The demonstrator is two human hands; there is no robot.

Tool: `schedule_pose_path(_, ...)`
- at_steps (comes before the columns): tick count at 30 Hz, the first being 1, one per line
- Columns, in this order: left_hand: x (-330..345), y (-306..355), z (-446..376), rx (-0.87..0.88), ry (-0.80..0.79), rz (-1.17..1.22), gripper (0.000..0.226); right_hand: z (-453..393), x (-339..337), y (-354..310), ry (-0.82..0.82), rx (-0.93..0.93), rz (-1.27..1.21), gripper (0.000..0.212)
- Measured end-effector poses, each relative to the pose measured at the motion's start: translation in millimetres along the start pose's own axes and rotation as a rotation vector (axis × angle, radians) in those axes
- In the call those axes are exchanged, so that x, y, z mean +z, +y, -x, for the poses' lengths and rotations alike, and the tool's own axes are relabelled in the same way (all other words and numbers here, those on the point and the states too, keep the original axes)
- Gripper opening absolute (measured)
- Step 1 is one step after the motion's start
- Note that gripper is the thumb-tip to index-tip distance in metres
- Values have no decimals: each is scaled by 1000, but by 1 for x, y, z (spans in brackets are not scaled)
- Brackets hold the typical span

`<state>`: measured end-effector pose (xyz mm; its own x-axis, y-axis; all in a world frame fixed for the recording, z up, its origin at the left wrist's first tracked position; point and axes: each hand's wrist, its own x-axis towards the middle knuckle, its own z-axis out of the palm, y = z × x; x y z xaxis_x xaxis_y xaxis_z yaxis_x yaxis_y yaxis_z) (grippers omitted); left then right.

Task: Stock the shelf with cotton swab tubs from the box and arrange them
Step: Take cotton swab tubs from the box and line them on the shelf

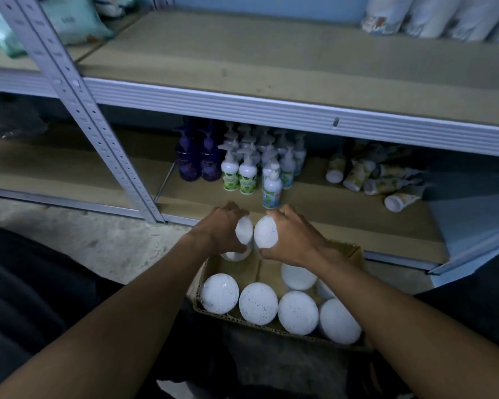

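Head view, looking down over a cardboard box (353, 254) set on the floor before a metal shelf unit (271, 110).

Left hand (213, 231): wrapped around one white round tub (244, 230), which is held tilted above the far end of the box. Right hand (291, 237): wrapped around a second white tub (265, 232), lid face turned toward the camera. Both held tubs are raised side by side, almost touching, in front of the bottom shelf edge.

Box contents: a row of four tubs (258, 303) is seen standing along the near wall, lids up; another tub (298, 276) is seen behind them on the right, and one more (236, 256) is partly hidden under the left hand. Bare cardboard is visible in the middle of the box.

Bottom shelf: two dark purple pump bottles (198, 162) are stood at the left, a cluster of white pump bottles (251, 168) with green labels just beside them, and several tubes (372, 180) are lain on their sides well to the right.

Middle shelf (242, 61): bare board across its centre; soft packs (69, 21) are stored at the far left, white rolls (444, 15) at the far right.
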<state>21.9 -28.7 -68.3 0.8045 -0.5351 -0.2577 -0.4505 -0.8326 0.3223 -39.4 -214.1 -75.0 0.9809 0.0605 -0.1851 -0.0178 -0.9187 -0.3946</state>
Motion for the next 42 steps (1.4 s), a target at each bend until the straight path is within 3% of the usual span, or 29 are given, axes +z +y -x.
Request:
schedule_pose_path(8, -65, 35, 13, 86, 49, -73, 55, 15, -49, -8, 106, -21, -39, 83)
schedule_pose_path(12, -97, 46, 23, 111, 87, -74, 57, 23, -79, -17, 167, -48, -23, 81)
schedule_pose_path(17, -146, 65, 40, 159, 174, -87, 60, 36, -133, -33, 263, -110, 37, 66)
schedule_pose_path(22, -202, 89, 56, 179, 251, -173, 38, 48, -191, -52, 346, -156, 109, 45)
schedule_pose_path(24, -222, 97, 58, 180, 276, -224, 43, 51, -211, -58, 383, -162, 109, 45)
schedule_pose_path(27, -252, 106, 56, 150, 307, -296, 73, 55, -242, -67, 423, -174, 121, 56)
schedule_pose_path(31, -288, 121, 49, 140, 315, -342, 80, 55, -280, -75, 460, -152, 126, 74)
schedule_pose_path(38, -327, 148, 26, 119, 278, -338, 77, 45, -328, -72, 520, -85, 100, 57)
schedule_pose_path(42, -336, 158, 5, 108, 265, -346, 88, 31, -340, -64, 508, -45, 118, 57)
